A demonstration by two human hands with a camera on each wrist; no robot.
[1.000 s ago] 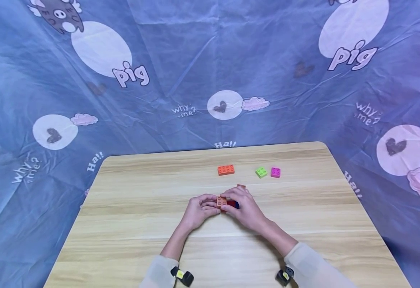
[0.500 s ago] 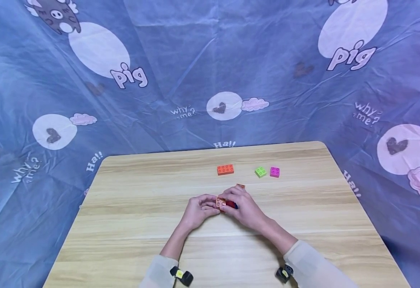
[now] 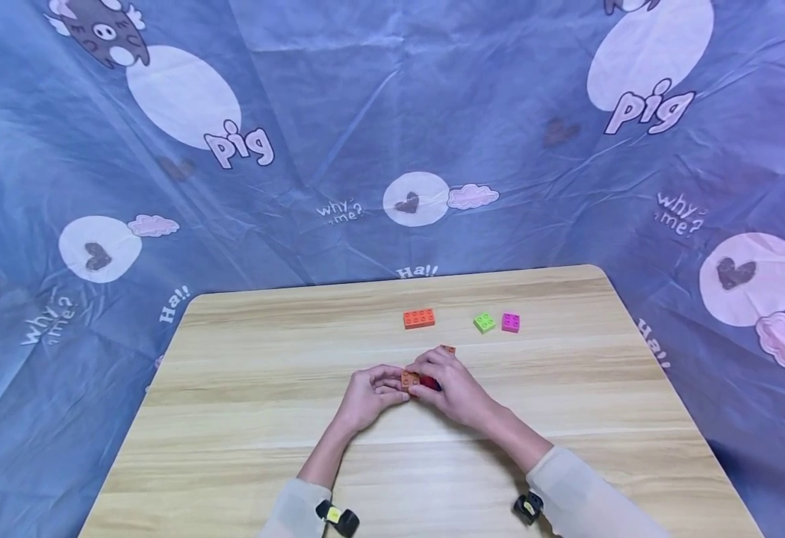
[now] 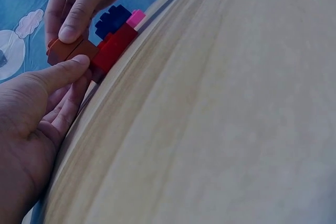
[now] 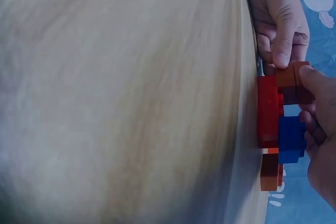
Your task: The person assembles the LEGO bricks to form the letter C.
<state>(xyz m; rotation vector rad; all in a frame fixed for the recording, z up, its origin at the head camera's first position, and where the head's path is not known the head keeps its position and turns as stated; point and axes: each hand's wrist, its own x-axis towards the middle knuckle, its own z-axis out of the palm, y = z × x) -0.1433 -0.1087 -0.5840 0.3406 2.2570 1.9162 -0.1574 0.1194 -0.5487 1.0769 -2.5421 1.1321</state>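
Observation:
A red brick (image 5: 268, 111) lies on the wooden table with a blue brick (image 5: 290, 137) on one end. Two orange bricks are stacked at its other end: a lower orange brick (image 4: 85, 51) against the red one, and an upper orange brick (image 3: 408, 381) above it. My right hand (image 3: 455, 388) pinches the upper orange brick between thumb and fingers, partly covering the red and blue bricks in the head view. From the other side, my left hand (image 3: 368, 403) holds the lower orange brick, its thumb tip on the side and its fingers behind.
Beyond my right fingers sits another orange brick (image 3: 449, 349), mostly hidden in the head view. Farther back on the table (image 3: 264, 336) are an orange-red eight-stud brick (image 3: 419, 319), a lime green brick (image 3: 484, 323) and a magenta brick (image 3: 510, 323). Printed blue cloth (image 3: 284, 194) hangs behind.
Both hands stay at the stack. The upper orange brick has tipped slightly, and my right fingers cover more of its top. The head view has shifted a little.

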